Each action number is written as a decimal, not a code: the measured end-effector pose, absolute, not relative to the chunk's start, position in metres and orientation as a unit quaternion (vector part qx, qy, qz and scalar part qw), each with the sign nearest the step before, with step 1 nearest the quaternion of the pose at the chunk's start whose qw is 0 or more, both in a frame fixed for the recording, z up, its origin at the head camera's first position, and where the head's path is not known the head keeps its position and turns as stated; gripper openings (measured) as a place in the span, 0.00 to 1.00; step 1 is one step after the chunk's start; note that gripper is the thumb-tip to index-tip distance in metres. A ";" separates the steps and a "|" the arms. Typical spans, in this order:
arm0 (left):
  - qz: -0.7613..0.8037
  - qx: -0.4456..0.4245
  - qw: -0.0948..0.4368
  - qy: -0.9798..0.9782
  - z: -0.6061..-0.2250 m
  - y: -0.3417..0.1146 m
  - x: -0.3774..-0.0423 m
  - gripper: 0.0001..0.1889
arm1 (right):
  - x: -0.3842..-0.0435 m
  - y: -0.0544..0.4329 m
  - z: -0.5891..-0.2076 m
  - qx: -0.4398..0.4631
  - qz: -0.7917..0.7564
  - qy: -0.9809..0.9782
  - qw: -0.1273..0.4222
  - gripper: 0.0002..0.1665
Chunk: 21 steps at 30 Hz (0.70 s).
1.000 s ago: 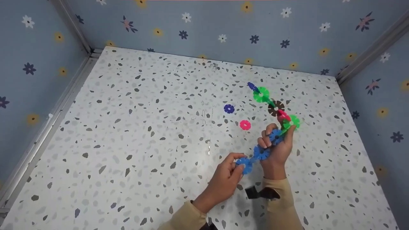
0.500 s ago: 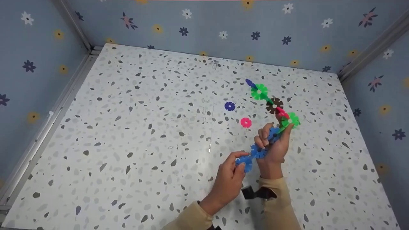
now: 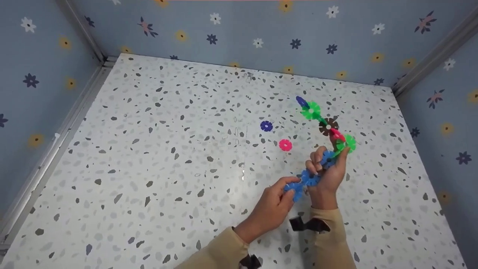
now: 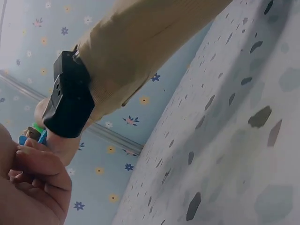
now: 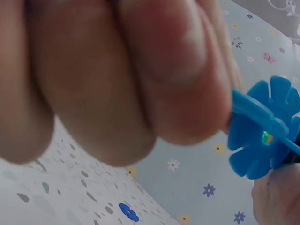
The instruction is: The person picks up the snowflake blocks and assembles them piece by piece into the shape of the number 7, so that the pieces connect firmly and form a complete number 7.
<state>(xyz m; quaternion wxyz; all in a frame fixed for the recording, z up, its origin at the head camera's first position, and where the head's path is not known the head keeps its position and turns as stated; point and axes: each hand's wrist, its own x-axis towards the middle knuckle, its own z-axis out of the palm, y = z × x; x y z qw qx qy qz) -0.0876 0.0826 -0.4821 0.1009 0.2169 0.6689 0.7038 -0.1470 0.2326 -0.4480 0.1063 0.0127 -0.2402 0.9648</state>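
Note:
A chain of notched flower-shaped plastic discs runs between the two hands in the head view. My left hand (image 3: 274, 205) pinches the light blue disc (image 3: 293, 192) at its near end between thumb and fingers. Close against that sits another blue disc (image 3: 311, 178), under the right palm's edge. My right hand (image 3: 331, 179) grips the chain, fingers curled round a further blue disc (image 3: 328, 158), thumb at a green disc (image 3: 349, 143). Beyond the fingers extend a pink disc (image 3: 338, 135), a brown disc (image 3: 328, 127), green discs (image 3: 311, 111) and a purple disc (image 3: 301, 101). Fingers fill the right wrist view beside a blue disc (image 5: 248, 140).
Two loose discs, one purple (image 3: 266, 126) and one pink (image 3: 285, 145), lie on the speckled white table (image 3: 168, 149) left of the chain. Flower-patterned blue panels (image 3: 239, 33) stand along the back and both sides. Black camera mounts (image 3: 310, 225) sit on the wrists.
Both hands and the chain have shifted slightly right. The left hand's blue disc now sits nearer its neighbouring blue disc. Both grips are kept, and the loose discs stay on the table.

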 end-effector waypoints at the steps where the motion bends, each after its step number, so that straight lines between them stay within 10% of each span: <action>1: 0.694 0.231 0.110 0.673 -0.482 0.082 -0.091 0.17 | -0.147 0.235 -0.449 0.009 0.968 -0.226 0.109 0.30; 9: 0.602 0.307 0.080 0.733 -0.498 0.066 -0.130 0.22 | -0.146 0.252 -0.452 -0.018 0.961 -0.236 0.142 0.25; 21: 0.458 0.160 0.098 0.869 -0.529 0.098 -0.225 0.20 | -0.141 0.251 -0.459 -0.005 0.963 -0.236 0.130 0.26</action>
